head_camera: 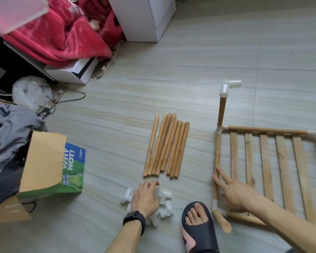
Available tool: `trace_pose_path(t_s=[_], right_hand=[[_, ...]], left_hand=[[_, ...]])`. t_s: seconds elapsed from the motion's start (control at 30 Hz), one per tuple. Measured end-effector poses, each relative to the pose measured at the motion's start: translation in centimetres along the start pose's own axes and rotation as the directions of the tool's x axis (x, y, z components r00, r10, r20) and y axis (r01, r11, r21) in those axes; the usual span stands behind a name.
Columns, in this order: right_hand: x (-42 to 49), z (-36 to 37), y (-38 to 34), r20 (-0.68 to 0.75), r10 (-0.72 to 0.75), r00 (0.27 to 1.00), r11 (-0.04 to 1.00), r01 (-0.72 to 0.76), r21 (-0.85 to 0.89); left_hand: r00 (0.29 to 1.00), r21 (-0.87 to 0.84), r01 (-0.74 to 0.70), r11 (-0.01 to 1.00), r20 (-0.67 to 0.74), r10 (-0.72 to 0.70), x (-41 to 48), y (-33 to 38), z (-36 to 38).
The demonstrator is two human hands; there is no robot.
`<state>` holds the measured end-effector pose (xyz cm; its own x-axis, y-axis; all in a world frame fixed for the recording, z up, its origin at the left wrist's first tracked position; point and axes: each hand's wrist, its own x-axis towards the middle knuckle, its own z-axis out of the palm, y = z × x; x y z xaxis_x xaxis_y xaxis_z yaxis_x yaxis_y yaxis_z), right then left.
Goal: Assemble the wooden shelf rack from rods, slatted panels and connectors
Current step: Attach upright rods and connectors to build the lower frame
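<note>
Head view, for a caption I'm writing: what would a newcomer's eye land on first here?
The row of loose wooden rods lying side by side mid-floor stands out first, with the half-built slatted frame to its right. Nearer the camera, the left hand is on a pile of white connectors while the right hand rests straight fingers on the frame's left rod.

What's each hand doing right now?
Left hand: curled over the white connectors; grip cannot be told.
Right hand: open, fingers resting on the frame rod.

A lived-in home room: red blanket (62, 35), clothes hanger (69, 96), tiled floor (190, 70).
</note>
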<state>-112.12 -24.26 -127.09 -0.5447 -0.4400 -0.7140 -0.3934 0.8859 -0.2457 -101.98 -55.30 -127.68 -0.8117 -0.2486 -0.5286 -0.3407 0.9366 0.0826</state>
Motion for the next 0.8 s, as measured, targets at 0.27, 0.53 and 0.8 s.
trace_pose_path(t_s=[0.27, 0.53, 0.8], right_hand=[[-0.5, -0.7, -0.7, 0.041, 0.050, 0.998, 0.999, -0.051, 0.013], [-1.0, -1.6, -0.7, 0.091, 0.044, 0.995, 0.998, -0.047, 0.033], [-1.6, -4.1, -0.6, 0.060, 0.021, 0.998, 0.989, -0.029, 0.148]], left_hand=[[0.955, 0.166, -0.296, 0.941, 0.024, 0.296, -0.1, 0.3, 0.2], [0.927, 0.225, -0.371, 0.901, 0.035, 0.373, -0.2, 2.3, -0.7], [0.927, 0.208, -0.346, 0.915, -0.078, 0.368, 0.1, 4.7, -3.7]])
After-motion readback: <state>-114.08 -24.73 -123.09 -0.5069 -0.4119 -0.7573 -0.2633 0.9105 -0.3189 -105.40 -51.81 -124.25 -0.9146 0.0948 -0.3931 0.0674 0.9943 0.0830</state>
